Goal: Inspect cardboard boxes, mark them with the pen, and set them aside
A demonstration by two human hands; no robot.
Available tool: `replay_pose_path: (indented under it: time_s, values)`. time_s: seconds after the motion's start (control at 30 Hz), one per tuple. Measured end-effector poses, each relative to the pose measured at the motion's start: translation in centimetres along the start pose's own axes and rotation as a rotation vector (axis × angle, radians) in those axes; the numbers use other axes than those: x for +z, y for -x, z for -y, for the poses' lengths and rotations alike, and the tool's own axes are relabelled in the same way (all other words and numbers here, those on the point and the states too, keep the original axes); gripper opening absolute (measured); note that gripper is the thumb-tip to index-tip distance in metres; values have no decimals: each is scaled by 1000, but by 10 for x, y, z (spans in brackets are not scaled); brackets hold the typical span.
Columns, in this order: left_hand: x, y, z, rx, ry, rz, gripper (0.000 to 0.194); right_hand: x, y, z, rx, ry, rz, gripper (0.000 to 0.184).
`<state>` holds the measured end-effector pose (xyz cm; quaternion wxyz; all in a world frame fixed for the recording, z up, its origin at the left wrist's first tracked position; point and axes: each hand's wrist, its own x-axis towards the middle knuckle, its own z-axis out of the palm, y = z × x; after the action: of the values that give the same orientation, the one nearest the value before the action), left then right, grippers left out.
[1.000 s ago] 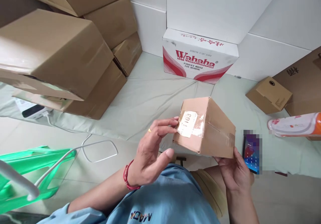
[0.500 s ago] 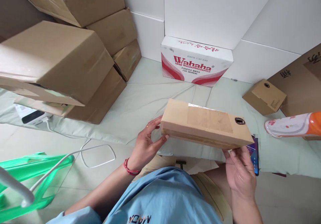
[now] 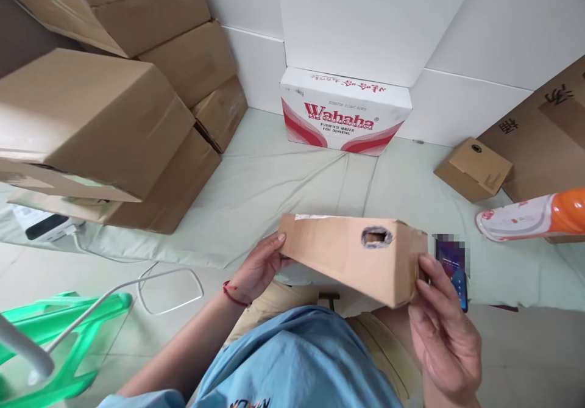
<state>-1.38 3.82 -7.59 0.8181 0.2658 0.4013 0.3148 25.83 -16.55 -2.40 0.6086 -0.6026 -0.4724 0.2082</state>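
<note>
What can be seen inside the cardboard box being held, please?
Through the oval hole in the cardboard box, only a small brown and dark patch shows. The walls cover the rest, so whether it holds anything cannot be told.

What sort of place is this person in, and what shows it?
Perhaps a storage corner indoors: cardboard boxes are piled at the left, a water carton stands in front of white panels, and pale cloth covers the surface below.

Open lane over pale cloth (image 3: pixel 256 170)
It is bounded by stacked cartons (image 3: pixel 109 115) at left, the Wahaha box (image 3: pixel 342 118) behind, the held carton (image 3: pixel 331 246) in front.
</note>
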Motion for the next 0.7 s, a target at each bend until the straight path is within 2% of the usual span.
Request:
replay_pose_path:
  time_s: [0.07, 0.13, 0.2, 0.27, 0.37, 0.43, 0.53, 0.7]
  values:
    - [-4, 0, 2, -1, 41, 54, 54, 6, 1, 5, -24, -28, -33, 41]
    - [-6, 2, 2, 55, 37, 91, 57, 14, -5, 8, -14, -120, -133, 33]
    - [-5, 3, 2, 179, -15, 85, 59, 21, -14, 8, 30, -234, -256, 27]
    - [-4, 4, 3, 331, -116, 47, 59, 25, -24, 4, 154, -345, -335, 29]
    - [-5, 2, 5, 520, -293, 31, 57, 23, -32, -7, 401, -459, -362, 45]
    - [-6, 2, 9, 612, -379, 50, 56, 20, -33, -15, 507, -483, -357, 50]
    - [-7, 10, 15, 701, -466, 61, 55, 16, -35, -24, 582, -478, -363, 56]
    - [0, 36, 17, 716, -570, 152, 55, 10, -43, -31, 624, -453, -419, 53]
